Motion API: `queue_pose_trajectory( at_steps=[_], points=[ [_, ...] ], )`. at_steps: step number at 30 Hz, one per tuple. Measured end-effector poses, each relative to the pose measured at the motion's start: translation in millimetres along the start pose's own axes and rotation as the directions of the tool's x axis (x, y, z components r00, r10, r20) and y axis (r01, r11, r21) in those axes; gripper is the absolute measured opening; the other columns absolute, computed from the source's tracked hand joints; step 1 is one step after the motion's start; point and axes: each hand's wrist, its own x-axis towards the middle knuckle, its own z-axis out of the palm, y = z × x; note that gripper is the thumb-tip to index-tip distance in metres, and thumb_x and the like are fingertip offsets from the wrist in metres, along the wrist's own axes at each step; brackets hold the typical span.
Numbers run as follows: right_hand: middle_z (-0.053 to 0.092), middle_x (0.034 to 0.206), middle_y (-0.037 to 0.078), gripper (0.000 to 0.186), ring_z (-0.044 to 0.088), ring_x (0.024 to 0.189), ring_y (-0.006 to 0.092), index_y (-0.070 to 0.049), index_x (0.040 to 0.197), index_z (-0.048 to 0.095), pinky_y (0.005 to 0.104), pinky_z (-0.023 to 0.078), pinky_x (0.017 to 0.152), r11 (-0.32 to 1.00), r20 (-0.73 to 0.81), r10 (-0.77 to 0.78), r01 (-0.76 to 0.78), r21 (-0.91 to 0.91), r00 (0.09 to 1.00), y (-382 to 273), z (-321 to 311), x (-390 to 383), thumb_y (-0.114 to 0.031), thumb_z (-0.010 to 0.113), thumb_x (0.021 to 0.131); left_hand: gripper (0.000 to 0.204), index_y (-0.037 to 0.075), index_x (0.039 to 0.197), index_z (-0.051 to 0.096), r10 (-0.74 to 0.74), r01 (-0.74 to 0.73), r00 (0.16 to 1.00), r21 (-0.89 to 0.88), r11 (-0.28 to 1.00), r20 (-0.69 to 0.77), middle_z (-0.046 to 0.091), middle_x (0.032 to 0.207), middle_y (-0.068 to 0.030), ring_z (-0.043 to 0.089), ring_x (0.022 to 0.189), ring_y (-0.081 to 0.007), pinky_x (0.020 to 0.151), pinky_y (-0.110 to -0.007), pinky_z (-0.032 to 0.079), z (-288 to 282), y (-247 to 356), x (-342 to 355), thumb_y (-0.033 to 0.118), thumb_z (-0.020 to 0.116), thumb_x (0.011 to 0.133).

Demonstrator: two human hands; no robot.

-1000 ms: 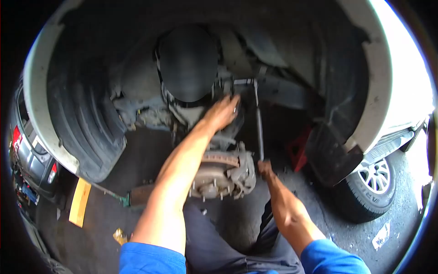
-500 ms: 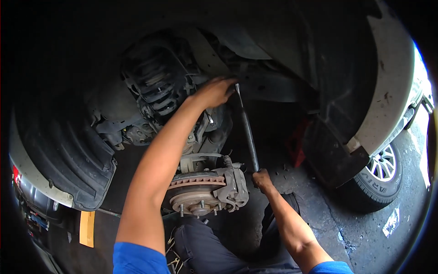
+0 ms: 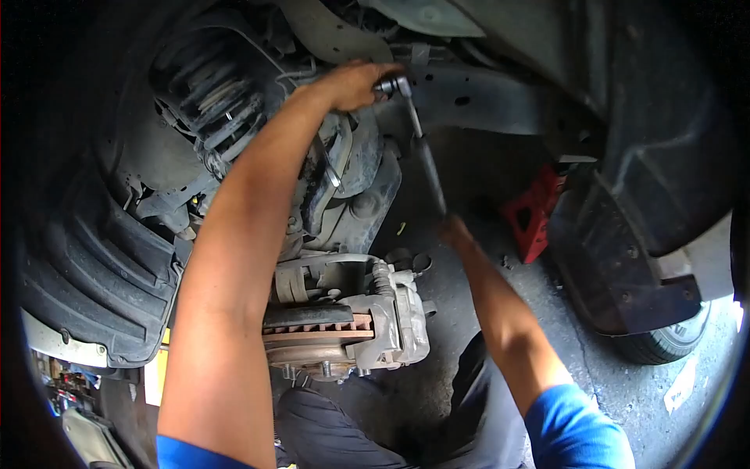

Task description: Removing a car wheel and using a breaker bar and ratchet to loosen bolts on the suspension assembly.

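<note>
Inside a car's wheel well, my left hand (image 3: 355, 86) is closed around the socket (image 3: 384, 87) at the head of a long steel breaker bar (image 3: 433, 176), up among the suspension parts. My right hand (image 3: 454, 229) grips the bar's lower end. Left of the bar are a dark coil spring (image 3: 212, 98) and another metal tool or rod (image 3: 334, 178), hanging at an angle. Below them sits a rusty brake disc (image 3: 316, 336) with a grey caliper (image 3: 400, 320). The fastening under my left fingers is hidden.
Dark plastic liners (image 3: 94, 273) curve round both sides of the well. A red jack stand (image 3: 531, 220) stands beyond the bar on the right. A loose wheel (image 3: 656, 344) lies at lower right, a yellow board (image 3: 155, 375) at lower left. My knees are beneath the disc.
My left hand has risen from below the bar's head to close around it. My right hand stays on the bar's end. The view has shifted closer and higher into the well.
</note>
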Motion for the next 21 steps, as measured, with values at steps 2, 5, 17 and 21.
queue_pose_trajectory(
  at_steps=[2, 5, 17, 21],
  points=[
    [0.067, 0.094, 0.021, 0.04, 0.066, 0.085, 0.0292, -0.001, 0.106, 0.063, 0.043, 0.051, 0.072, 0.996, -0.174, -0.041, 0.026, -0.088, 0.984, -18.9, -15.5, 48.0, -0.033, 0.064, 0.081, 0.063, 0.016, 0.14, 0.04, 0.001, -0.001, 0.998, 0.008, 1.0, -0.07, 0.053, 0.131, -0.0188, 0.05, 0.121, -0.0338, 0.104, -0.041, 0.039, 1.7, -7.0, 2.3, 0.016, 0.064, 0.082],
    [0.066, 0.093, 0.02, 0.043, 0.065, 0.084, 0.0284, 0.0, 0.108, 0.061, 0.0419, 0.05, 0.073, 0.997, -0.319, -0.035, 0.012, -0.075, 0.947, -23.1, -31.8, 65.3, -0.036, 0.062, 0.083, 0.061, 0.018, 0.137, 0.045, 0.065, -0.073, 0.987, -0.051, 0.996, -0.145, 0.06, 0.121, -0.0163, 0.057, 0.112, -0.0324, 0.1, -0.039, 0.043, 4.1, -6.8, 22.0, 0.015, 0.062, 0.079],
    [0.064, 0.098, 0.016, 0.062, 0.059, 0.09, 0.0267, 0.002, 0.118, 0.054, 0.037, 0.046, 0.08, 0.953, -0.134, -0.044, 0.082, 0.293, 0.99, -42.6, -15.6, -77.4, -0.05, 0.063, 0.086, 0.06, 0.022, 0.131, 0.053, 0.074, -0.085, 0.987, -0.071, 0.994, -0.145, 0.067, 0.106, -0.0139, 0.064, 0.099, -0.0284, 0.092, -0.038, 0.049, -5.9, -5.1, 14.2, 0.022, 0.069, 0.073],
    [0.049, 0.064, -0.001, 0.043, 0.044, 0.06, 0.0115, -0.004, 0.074, 0.056, 0.0294, 0.037, 0.056, 0.898, -0.059, 0.037, -0.007, 0.441, 0.998, -57.1, -15.4, -79.4, -0.044, 0.07, 0.082, 0.064, 0.01, 0.132, 0.052, -0.029, -0.015, 0.943, -0.129, 0.992, -0.333, 0.062, 0.118, -0.0186, 0.057, 0.115, -0.0318, 0.099, -0.038, 0.043, -3.1, -6.4, 3.7, 0.051, 0.061, 0.083]
  ],
)
